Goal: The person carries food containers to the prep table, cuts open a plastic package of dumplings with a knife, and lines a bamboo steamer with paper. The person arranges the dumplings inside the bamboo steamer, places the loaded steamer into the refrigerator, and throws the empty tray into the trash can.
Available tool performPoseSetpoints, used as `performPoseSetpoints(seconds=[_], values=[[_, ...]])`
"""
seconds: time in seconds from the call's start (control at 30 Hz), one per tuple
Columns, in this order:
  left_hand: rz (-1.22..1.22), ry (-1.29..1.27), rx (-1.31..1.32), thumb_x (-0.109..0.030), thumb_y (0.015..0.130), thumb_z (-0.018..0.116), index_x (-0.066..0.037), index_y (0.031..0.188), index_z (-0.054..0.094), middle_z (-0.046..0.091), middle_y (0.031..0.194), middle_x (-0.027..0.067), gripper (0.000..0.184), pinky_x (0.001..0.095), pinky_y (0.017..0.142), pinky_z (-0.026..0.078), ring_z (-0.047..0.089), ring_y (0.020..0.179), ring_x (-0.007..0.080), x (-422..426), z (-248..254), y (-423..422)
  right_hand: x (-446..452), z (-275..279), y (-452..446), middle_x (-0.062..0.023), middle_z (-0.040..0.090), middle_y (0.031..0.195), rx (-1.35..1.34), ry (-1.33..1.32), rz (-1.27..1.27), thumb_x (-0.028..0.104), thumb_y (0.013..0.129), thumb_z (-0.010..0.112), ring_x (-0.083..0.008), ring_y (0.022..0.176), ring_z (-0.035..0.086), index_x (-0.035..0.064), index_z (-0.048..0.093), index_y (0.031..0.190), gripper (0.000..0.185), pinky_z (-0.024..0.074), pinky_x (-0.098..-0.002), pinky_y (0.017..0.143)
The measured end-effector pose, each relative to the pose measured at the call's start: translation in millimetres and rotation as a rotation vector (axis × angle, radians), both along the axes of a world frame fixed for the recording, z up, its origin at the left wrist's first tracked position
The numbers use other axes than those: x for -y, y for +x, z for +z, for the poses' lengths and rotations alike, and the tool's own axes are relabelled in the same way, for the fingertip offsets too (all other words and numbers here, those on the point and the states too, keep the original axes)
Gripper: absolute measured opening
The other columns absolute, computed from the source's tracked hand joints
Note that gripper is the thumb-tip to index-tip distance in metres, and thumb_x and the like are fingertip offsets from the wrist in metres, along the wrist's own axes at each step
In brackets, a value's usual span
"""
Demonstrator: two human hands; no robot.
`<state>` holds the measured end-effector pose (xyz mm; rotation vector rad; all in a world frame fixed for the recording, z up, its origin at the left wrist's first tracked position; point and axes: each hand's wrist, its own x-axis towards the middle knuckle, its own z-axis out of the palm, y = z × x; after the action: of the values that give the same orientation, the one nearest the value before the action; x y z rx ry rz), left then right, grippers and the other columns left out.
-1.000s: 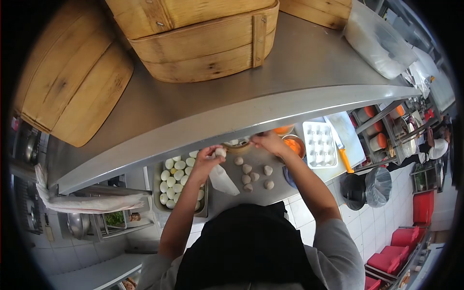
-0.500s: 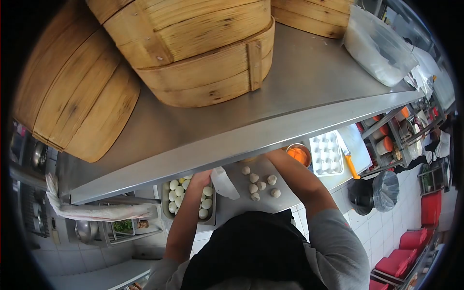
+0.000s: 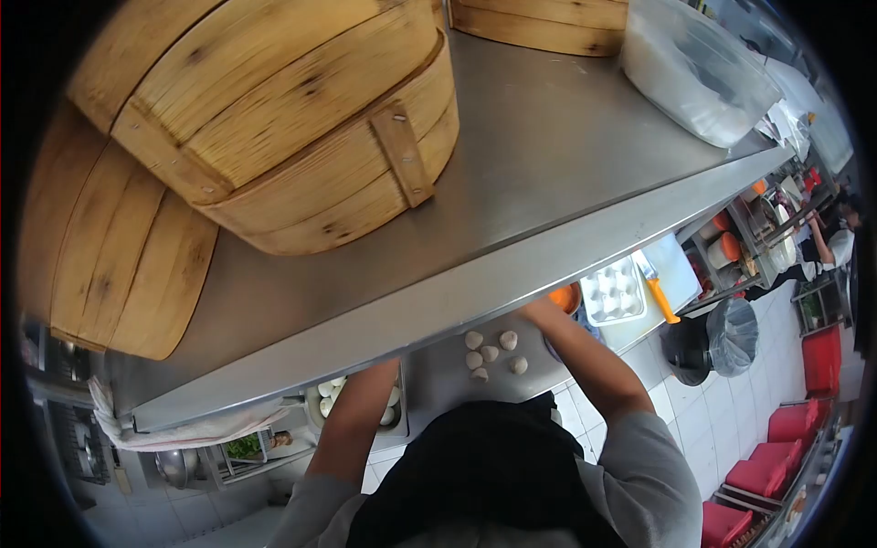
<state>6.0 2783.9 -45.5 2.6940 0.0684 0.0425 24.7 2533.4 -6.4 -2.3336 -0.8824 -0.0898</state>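
Note:
Both my hands are hidden behind the edge of the steel shelf; only the forearms show, so what either hand holds cannot be seen. Below the shelf, several pale round dough pieces lie on the steel worktop between my arms. My left forearm crosses over a metal tray of white, egg-like pieces. My right forearm reaches under the shelf beside a bowl of something orange, with a white moulded tray just to its right.
Large wooden steamers stand on the shelf, with a clear plastic tub at its right. An orange-handled knife lies on a white board. Black bins and red chairs are at right. Another person is farther off.
The view has shifted, so the shelf now covers both hands, the white paper and part of the egg tray. A second ago my left hand held a small pale dough piece and my right was at a round container.

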Motion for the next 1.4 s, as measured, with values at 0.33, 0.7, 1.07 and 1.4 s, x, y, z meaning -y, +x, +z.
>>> performPoseSetpoints(seconds=[0.33,0.7,1.07,1.4], values=[[0.01,0.052,-0.227,-0.038,0.089,0.071,-0.007,0.119,0.067,0.071,0.108,0.0169,0.043,0.0439,0.086,0.051,0.068,0.093,0.0364,1,-16,38,52,-57,-109,-0.0199,0.06,0.108,-0.333,-0.265,-0.152,0.023,0.08,0.072,-0.0403,0.091,0.068,0.0091,0.062,0.117,0.04,0.0569,-0.0473,0.08],[-0.195,-0.026,0.005,-0.04,0.09,0.066,-0.012,0.122,0.068,0.066,0.12,0.02,0.042,0.0474,0.098,0.047,0.062,0.113,0.0389,27,30,-22,26,-8,-43,-0.0135,0.064,0.114,-1.263,0.996,-0.048,0.01,0.091,0.061,-0.027,0.101,0.068,-0.0015,0.057,0.125,0.036,0.0574,-0.0338,0.081],[-0.087,0.089,0.221,-0.025,0.091,0.068,-0.002,0.123,0.063,0.066,0.118,0.0186,0.04,0.0417,0.097,0.048,0.062,0.113,0.0315,25,1,-16,-45,-5,-3,-0.0195,0.065,0.12,0.142,-0.1,0.056,0.022,0.085,0.065,-0.0382,0.114,0.06,0.0051,0.065,0.121,0.04,0.0458,-0.0485,0.099],[-0.003,-0.037,0.168,-0.023,0.092,0.068,-0.002,0.12,0.064,0.067,0.114,0.0162,0.036,0.0389,0.094,0.049,0.063,0.108,0.0275,10,-3,-28,-12,-10,-6,-0.0195,0.065,0.12,-0.191,0.079,-0.011,0.024,0.085,0.065,-0.0377,0.115,0.059,0.0055,0.065,0.121,0.04,0.0457,-0.0487,0.099]])
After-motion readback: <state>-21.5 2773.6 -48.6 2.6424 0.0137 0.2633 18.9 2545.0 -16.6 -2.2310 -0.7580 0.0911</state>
